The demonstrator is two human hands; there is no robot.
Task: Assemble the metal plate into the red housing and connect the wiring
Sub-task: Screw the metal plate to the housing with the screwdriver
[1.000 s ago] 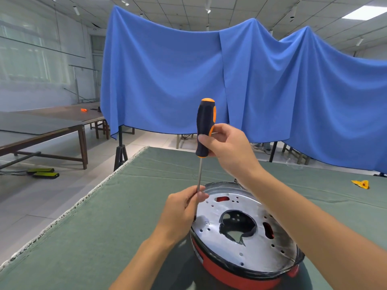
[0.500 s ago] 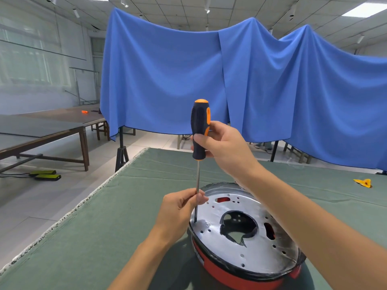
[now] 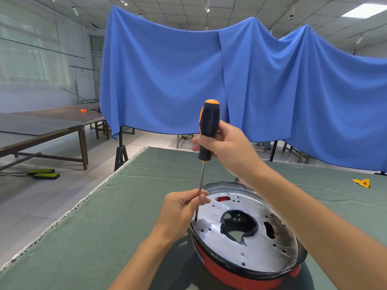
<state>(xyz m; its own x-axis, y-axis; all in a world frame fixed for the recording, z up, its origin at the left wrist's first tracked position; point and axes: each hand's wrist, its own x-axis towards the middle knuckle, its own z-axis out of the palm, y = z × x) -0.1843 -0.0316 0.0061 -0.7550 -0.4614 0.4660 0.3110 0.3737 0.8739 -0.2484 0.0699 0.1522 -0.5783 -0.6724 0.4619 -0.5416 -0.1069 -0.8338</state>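
Steel tip going down at the metal plate's [image 3: 247, 245] near-left edge.
My right hand [image 3: 228, 146] grips the screwdriver [image 3: 209, 130] handle, left hand [image 3: 181, 208] fingers pinch the shaft; plate sits in the red housing [image 3: 230, 273] on the desk [image 3: 104, 237]. Best kept vertical while turning.

Both forearms are bare to the frame's edge, with no sleeve, glove, watch or ring showing. The left hand [image 3: 181, 208] and right hand [image 3: 227, 146] have short, unpainted nails.

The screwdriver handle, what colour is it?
Black with orange accents on the screwdriver handle, seen in the head view.
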